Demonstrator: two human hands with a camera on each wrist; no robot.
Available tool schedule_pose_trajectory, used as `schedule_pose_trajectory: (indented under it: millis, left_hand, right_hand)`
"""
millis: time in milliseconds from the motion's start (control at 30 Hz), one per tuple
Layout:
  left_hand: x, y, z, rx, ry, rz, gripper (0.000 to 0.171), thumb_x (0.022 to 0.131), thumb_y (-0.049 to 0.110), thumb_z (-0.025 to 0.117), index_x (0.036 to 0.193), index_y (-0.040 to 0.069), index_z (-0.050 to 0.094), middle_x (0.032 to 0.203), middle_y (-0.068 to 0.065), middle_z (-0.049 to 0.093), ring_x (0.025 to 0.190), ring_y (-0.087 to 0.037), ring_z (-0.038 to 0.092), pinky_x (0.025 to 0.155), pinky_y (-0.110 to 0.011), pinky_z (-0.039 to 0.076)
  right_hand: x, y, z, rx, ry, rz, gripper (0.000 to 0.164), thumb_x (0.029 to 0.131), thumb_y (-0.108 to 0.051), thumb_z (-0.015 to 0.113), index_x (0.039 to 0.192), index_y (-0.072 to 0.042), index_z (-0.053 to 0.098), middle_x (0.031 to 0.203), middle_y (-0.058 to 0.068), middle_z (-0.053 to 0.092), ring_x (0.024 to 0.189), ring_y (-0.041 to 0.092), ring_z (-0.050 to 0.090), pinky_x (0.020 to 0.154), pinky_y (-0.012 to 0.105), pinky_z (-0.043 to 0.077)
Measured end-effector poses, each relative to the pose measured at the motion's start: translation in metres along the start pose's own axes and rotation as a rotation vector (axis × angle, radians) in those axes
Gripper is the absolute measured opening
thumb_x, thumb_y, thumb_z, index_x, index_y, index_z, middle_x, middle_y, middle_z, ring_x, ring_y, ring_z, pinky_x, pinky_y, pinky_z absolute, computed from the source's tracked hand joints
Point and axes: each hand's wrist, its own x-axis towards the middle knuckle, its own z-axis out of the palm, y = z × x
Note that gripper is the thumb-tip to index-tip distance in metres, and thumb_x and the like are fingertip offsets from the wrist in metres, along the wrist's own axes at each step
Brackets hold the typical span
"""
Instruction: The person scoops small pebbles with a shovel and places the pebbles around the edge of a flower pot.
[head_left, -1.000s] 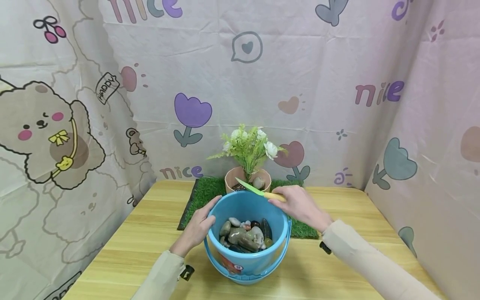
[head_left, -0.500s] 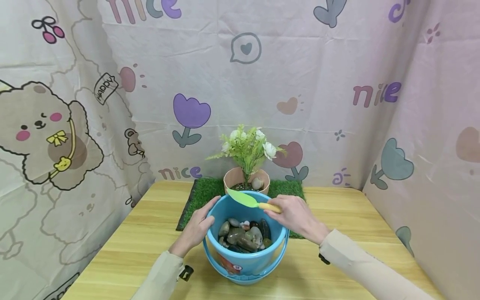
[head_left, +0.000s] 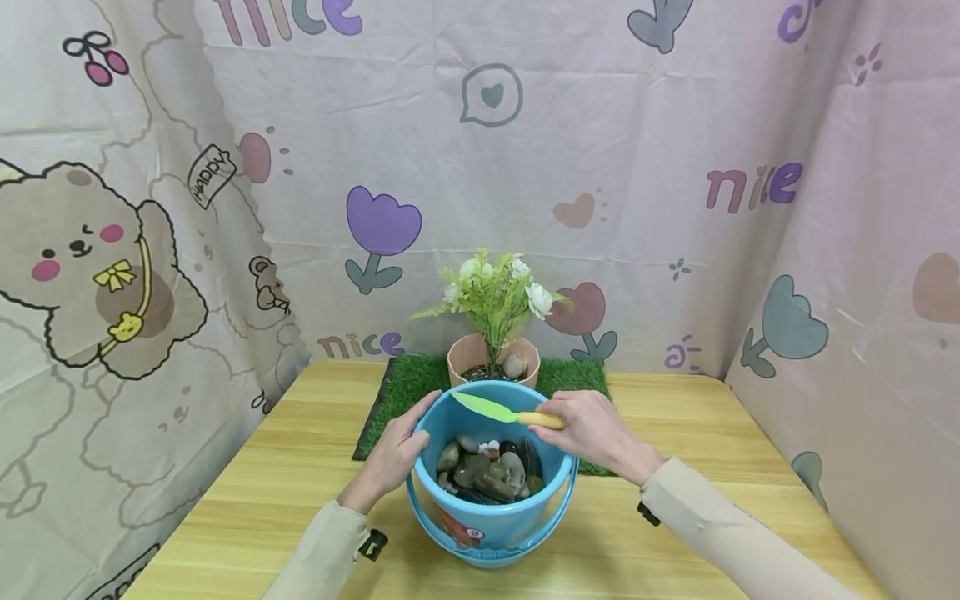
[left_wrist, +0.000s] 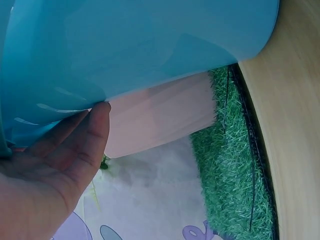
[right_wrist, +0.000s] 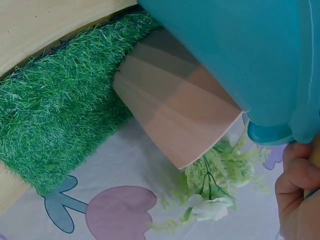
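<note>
Trowel (head_left: 495,410) over bucket (head_left: 521,525), pointing left, long axis nearly crosswise

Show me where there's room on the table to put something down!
Bare table shows left of the mat, between the left hand and the cloth, and again on the right, between the right hand and the cloth. The middle is crowded: the bucket of stones, the trowel over it, and the pot just behind.
</note>
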Motion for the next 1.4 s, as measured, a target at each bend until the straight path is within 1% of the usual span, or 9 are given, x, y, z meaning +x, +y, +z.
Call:
schedule_pose_trajectory:
  millis: [167, 333, 433, 567, 700, 867, 1000, 1133, 1400]
  left_hand:
    - [0.001, 0.0, 0.0, 0.003, 0.001, 0.007, 0.064, 0.09, 0.005, 0.038, 0.153, 0.016, 0.034, 0.142, -0.014, 0.055, 0.12, -0.03, 0.061, 0.085, -0.039, 0.053]
    - [0.001, 0.0, 0.0, 0.002, 0.002, 0.009, 0.064, 0.09, 0.005, 0.038, 0.153, 0.015, 0.035, 0.139, -0.015, 0.057, 0.115, -0.028, 0.064, 0.081, -0.033, 0.054]
    - [0.0, 0.0, 0.0, -0.002, -0.001, 0.009, 0.065, 0.09, 0.004, 0.038, 0.153, 0.015, 0.035, 0.138, -0.016, 0.058, 0.112, -0.028, 0.064, 0.079, -0.033, 0.054]
    - [0.001, -0.001, 0.0, -0.006, 0.001, 0.009, 0.065, 0.09, 0.004, 0.037, 0.154, 0.016, 0.034, 0.14, -0.016, 0.056, 0.117, -0.032, 0.063, 0.082, -0.038, 0.055]
    - [0.001, -0.002, 0.0, -0.011, 0.002, 0.006, 0.065, 0.09, 0.004, 0.038, 0.154, 0.016, 0.034, 0.14, -0.016, 0.056, 0.119, -0.033, 0.061, 0.084, -0.04, 0.055]
    - [0.0, -0.001, 0.0, -0.01, 0.001, -0.007, 0.065, 0.09, 0.005, 0.038, 0.154, 0.017, 0.034, 0.138, -0.015, 0.058, 0.117, -0.032, 0.063, 0.081, -0.036, 0.055]
    - [-0.001, -0.002, 0.0, -0.01, -0.001, -0.008, 0.065, 0.09, 0.005, 0.038, 0.154, 0.017, 0.034, 0.138, -0.016, 0.058, 0.117, -0.032, 0.063, 0.081, -0.035, 0.054]
    - [-0.001, -0.002, 0.0, -0.014, 0.002, -0.007, 0.065, 0.09, 0.005, 0.038, 0.154, 0.017, 0.034, 0.139, -0.016, 0.057, 0.119, -0.033, 0.062, 0.083, -0.039, 0.055]
    - [-0.001, 0.0, 0.001, -0.019, 0.004, -0.015, 0.066, 0.089, 0.005, 0.038, 0.154, 0.017, 0.034, 0.139, -0.015, 0.057, 0.119, -0.034, 0.062, 0.085, -0.044, 0.055]
  right_hand:
    - [0.0, 0.0, -0.005, -0.004, -0.044, 0.003, 0.012, 0.081, -0.025, 0.077, 0.086, -0.015, 0.078, 0.069, -0.009, 0.062, 0.052, -0.007, 0.041, 0.046, 0.01, 0.034]
    - [0.004, -0.001, -0.011, -0.029, -0.146, -0.006, 0.011, 0.082, -0.027, 0.075, 0.084, -0.017, 0.078, 0.068, -0.013, 0.057, 0.054, -0.005, 0.038, 0.049, 0.013, 0.034]
    - [0.008, 0.0, -0.014, -0.038, -0.209, -0.031, 0.009, 0.082, -0.027, 0.075, 0.078, -0.02, 0.076, 0.066, -0.014, 0.053, 0.055, -0.003, 0.038, 0.05, 0.014, 0.035]
    - [0.014, 0.003, -0.019, 0.024, -0.299, -0.042, 0.007, 0.08, -0.024, 0.075, 0.074, -0.021, 0.074, 0.066, -0.014, 0.054, 0.056, -0.002, 0.039, 0.052, 0.016, 0.037]
    - [0.021, 0.002, -0.025, 0.104, -0.418, 0.009, 0.007, 0.08, -0.022, 0.074, 0.073, -0.023, 0.075, 0.067, -0.016, 0.056, 0.056, -0.001, 0.042, 0.053, 0.017, 0.039]
    - [0.029, -0.001, -0.028, 0.089, -0.524, 0.013, 0.014, 0.081, -0.023, 0.074, 0.067, -0.025, 0.072, 0.06, -0.016, 0.051, 0.053, 0.0, 0.037, 0.051, 0.018, 0.036]
    - [0.03, -0.004, -0.025, 0.02, -0.528, 0.006, 0.014, 0.08, -0.027, 0.075, 0.066, -0.026, 0.07, 0.06, -0.017, 0.049, 0.053, 0.001, 0.037, 0.051, 0.018, 0.037]
    - [0.03, -0.006, -0.022, -0.06, -0.482, -0.02, 0.012, 0.078, -0.029, 0.077, 0.067, -0.026, 0.072, 0.062, -0.017, 0.051, 0.054, 0.002, 0.04, 0.052, 0.019, 0.038]
    - [0.028, -0.007, -0.017, -0.144, -0.417, -0.095, 0.017, 0.079, -0.031, 0.079, 0.066, -0.025, 0.069, 0.063, -0.014, 0.052, 0.054, 0.002, 0.04, 0.051, 0.02, 0.036]
